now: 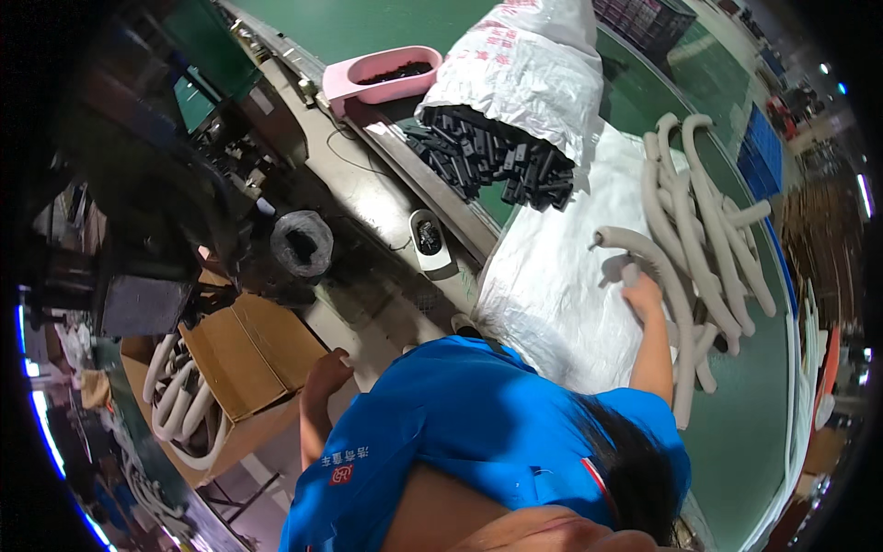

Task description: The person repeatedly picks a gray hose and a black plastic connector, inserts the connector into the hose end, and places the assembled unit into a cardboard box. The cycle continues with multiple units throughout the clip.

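Note:
My right hand [645,293] reaches over a white woven sack [552,276] laid flat on the green table. Something small and pale grey is at its fingertips, too blurred to name, and the fingers are closed around it. Right beside this hand lies a curved grey foam-like tube [664,270], one end resting on the sack. Several similar grey tubes [696,221] are heaped to the right. My left hand [328,372] hangs low at my left side, fingers loosely apart, with nothing visible in it. A cardboard box [269,354] stands beyond it.
Small black pieces [497,156] spill from a full white sack [520,69] at the far side. A pink tray [386,90] of dark bits sits at the table edge. Left are a white tray [441,262], a tape-like roll [302,244] and machinery. Blue crates [762,152] stand far right.

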`<state>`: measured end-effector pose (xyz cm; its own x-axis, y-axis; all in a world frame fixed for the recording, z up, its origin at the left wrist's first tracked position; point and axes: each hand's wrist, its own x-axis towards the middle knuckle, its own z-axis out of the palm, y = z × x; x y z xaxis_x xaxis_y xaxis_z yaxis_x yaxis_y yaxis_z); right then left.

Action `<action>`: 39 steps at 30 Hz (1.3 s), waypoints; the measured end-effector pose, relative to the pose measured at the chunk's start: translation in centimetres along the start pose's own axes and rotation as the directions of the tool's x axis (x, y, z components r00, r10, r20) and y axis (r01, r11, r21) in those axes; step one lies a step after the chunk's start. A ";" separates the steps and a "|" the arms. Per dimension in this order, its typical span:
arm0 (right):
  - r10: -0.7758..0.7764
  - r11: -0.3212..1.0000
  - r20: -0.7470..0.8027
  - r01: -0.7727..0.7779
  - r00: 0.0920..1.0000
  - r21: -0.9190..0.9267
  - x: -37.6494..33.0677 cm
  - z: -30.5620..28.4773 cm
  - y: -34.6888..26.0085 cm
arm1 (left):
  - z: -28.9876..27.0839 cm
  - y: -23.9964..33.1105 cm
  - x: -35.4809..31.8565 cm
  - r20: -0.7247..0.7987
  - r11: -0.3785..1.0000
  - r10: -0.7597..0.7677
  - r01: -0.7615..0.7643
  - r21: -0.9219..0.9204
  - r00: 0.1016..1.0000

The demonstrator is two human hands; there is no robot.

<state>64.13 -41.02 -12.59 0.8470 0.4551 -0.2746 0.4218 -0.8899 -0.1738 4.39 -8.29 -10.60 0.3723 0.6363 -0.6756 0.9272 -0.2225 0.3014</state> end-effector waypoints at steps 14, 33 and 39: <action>-0.501 0.857 0.012 0.499 0.865 -0.129 -0.1 -3.0 -10.4 | -4.3 11.4 3.1 -0.055 0.872 0.482 -0.472 0.132 0.874; -0.959 0.219 0.050 0.617 0.280 0.756 -14.6 -14.4 -25.8 | -7.2 22.0 -4.2 -0.362 -0.162 0.769 -0.387 -0.908 0.528; -0.917 -0.007 -0.093 0.219 0.388 0.976 -6.4 -11.5 -30.3 | -9.1 19.9 -5.2 -0.267 -0.600 0.456 0.072 -0.797 0.849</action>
<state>49.61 -17.34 5.33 -0.0284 0.9896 0.1412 -0.1326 0.1362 -0.9818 20.51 -9.25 5.03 0.7281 0.6356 -0.2567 -0.5621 0.7679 0.3071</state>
